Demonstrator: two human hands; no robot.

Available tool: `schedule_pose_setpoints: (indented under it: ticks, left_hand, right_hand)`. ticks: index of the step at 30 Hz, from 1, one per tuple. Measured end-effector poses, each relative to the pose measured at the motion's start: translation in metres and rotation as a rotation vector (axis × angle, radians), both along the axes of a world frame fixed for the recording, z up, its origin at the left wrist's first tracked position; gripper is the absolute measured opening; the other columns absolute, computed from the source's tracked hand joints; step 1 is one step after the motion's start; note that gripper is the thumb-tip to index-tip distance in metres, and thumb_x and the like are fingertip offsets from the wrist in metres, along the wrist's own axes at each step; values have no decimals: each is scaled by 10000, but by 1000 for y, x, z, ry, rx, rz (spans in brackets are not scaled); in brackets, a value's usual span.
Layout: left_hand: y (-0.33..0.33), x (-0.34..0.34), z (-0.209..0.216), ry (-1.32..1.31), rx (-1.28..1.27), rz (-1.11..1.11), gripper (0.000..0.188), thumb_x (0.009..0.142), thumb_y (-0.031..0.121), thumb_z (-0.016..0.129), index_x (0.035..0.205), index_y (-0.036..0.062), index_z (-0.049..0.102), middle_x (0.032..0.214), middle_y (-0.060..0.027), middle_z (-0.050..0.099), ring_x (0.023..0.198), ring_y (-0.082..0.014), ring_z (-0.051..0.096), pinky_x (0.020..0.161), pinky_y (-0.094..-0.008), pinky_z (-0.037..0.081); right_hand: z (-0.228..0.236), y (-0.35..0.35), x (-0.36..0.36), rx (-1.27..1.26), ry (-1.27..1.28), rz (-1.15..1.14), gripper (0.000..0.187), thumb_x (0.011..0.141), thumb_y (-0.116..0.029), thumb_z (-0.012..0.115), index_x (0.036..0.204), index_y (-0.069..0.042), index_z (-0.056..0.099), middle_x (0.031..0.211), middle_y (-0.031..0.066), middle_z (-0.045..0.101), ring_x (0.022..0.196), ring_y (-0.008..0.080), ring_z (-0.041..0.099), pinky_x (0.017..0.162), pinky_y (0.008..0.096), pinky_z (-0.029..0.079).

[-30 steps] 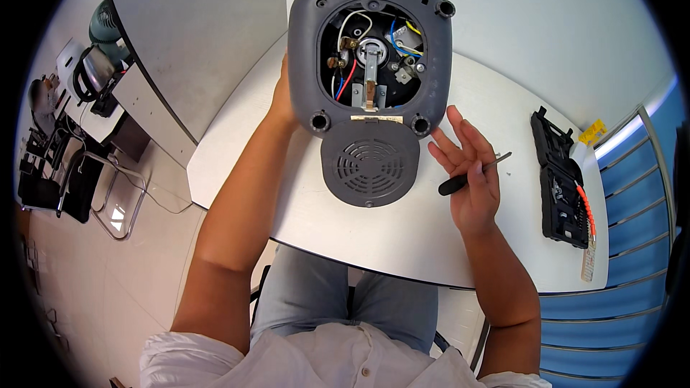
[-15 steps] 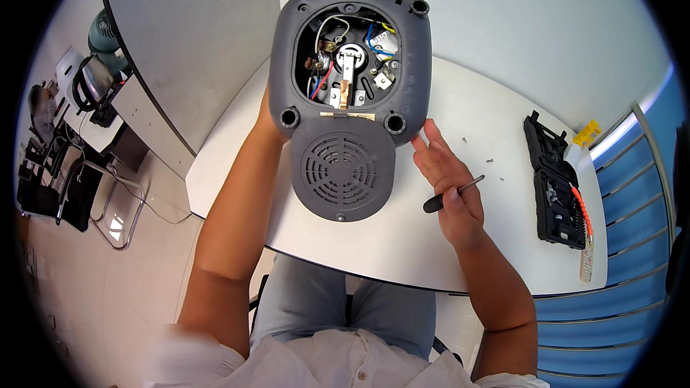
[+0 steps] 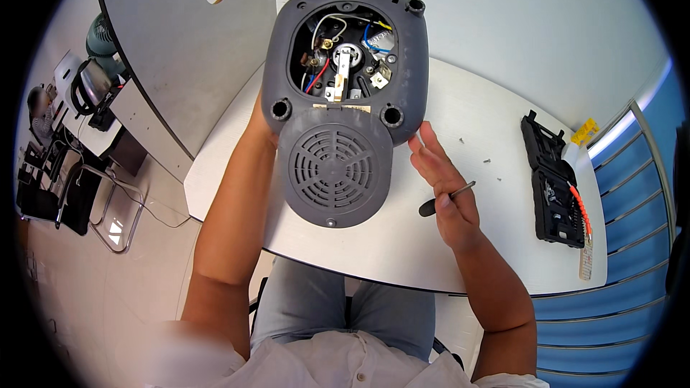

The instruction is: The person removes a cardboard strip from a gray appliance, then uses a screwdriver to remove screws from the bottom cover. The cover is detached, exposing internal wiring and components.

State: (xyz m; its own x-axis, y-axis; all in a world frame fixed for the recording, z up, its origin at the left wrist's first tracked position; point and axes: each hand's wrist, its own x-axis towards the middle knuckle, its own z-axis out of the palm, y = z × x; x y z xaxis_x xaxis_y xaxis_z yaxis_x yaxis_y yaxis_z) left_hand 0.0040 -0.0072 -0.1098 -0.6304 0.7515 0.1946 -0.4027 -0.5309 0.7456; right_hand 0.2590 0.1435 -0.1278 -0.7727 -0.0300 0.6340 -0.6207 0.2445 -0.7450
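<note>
Above table (image 3: 402,251), head view: we've got grey appliance (image 3: 343,57), open base facing us, vented cover (image 3: 332,169) at near edge.
L hand (image 3: 264,127): on appliance's L side; fingers hidden, can't tell grip.
R hand (image 3: 454,208): thumb clamps screwdriver (image 3: 427,208), other fingers straight, nr appliance corner.
Screws (image 3: 487,161): on table, nr R hand.
</note>
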Motion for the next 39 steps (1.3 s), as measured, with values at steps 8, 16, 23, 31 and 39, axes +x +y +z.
schedule_pose_setpoints:
  ticks: [8, 16, 23, 31, 39]
  left_hand:
    - [-1, 13, -5, 92, -291, 142, 628, 977, 528, 294, 1370, 56, 430, 1358, -127, 477, 1198, -234, 487, 1004, -380, 383]
    - [2, 5, -18, 704, -758, 718, 752, 944, 602, 290, 1484, 84, 223, 1563, -142, 115, 1451, -282, 31, 1137, -504, -8]
    - [16, 9, -32, 283, -462, 365, 850, 908, 682, 310, 1502, 97, 148, 1577, -106, 47, 1446, -302, 56, 1153, -447, 45]
    - [50, 13, 11, 210, -287, 321, 752, 926, 612, 407, 1394, 27, 342, 1377, -148, 413, 1281, -228, 375, 1088, -376, 261]
    - [33, 8, 15, 622, 140, 436, 734, 904, 542, 475, 1388, 7, 342, 1344, -143, 436, 1245, -222, 418, 1057, -347, 318]
  right_hand:
    - [-1, -2, -1, 155, -83, -17, 470, 964, -178, 379, 1392, 17, 382, 1530, 211, 198, 1431, 306, 183, 1142, 419, 173]
    - [-8, 21, -5, -287, 62, -620, 352, 1005, -254, 371, 1210, 2, 499, 1159, 86, 567, 1089, 131, 494, 927, 312, 393]
    - [28, 48, -35, -605, -234, -537, 443, 1019, -286, 351, 1324, 28, 420, 1270, 116, 520, 1151, 178, 505, 970, 335, 409]
    - [37, 53, -54, -634, -223, -283, 505, 1010, -326, 400, 1346, 51, 378, 1277, 143, 515, 1125, 203, 545, 936, 343, 471]
    - [4, 28, -44, -714, -90, -277, 448, 1026, -289, 336, 1377, -11, 346, 1376, 132, 427, 1240, 201, 440, 1039, 364, 373]
